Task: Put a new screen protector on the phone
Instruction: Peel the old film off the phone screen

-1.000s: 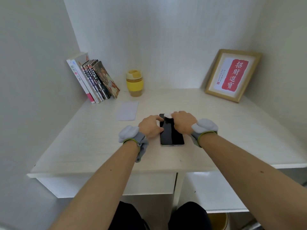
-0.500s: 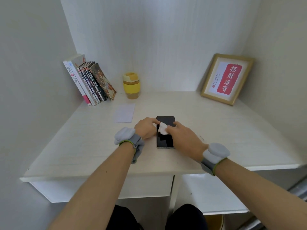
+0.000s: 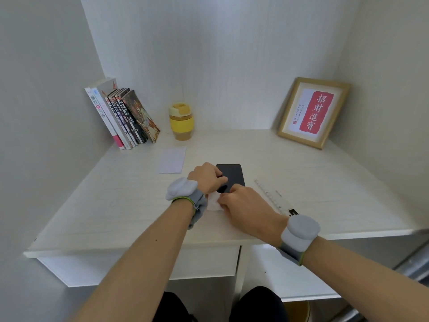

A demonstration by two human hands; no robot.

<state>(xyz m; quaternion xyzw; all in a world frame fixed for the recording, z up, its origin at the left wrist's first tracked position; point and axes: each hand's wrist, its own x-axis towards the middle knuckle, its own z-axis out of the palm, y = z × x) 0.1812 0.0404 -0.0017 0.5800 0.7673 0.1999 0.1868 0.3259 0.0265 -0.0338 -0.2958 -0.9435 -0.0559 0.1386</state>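
Phone (image 3: 232,175) lies flat at tabletop (image 3: 325,182) centre. Left hand (image 3: 205,178) steadies its 9 o'clock edge, grip pinched there. Right hand (image 3: 246,205) clamps wipe (image 3: 213,201) at 6 o'clock. Risk: lint or smears trapping bubbles later.

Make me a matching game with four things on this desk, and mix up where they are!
Things:
1. cup
2. phone
3. picture frame
4. books

Places:
A. leaning in the back right corner
B. flat on the desk, under the two hands
C. leaning on the left wall
D. standing at the back, just right of the books

Pairs: 1-D, 2-B, 3-A, 4-C

The left hand steadies the phone and the right hand holds a white wipe at its near end.
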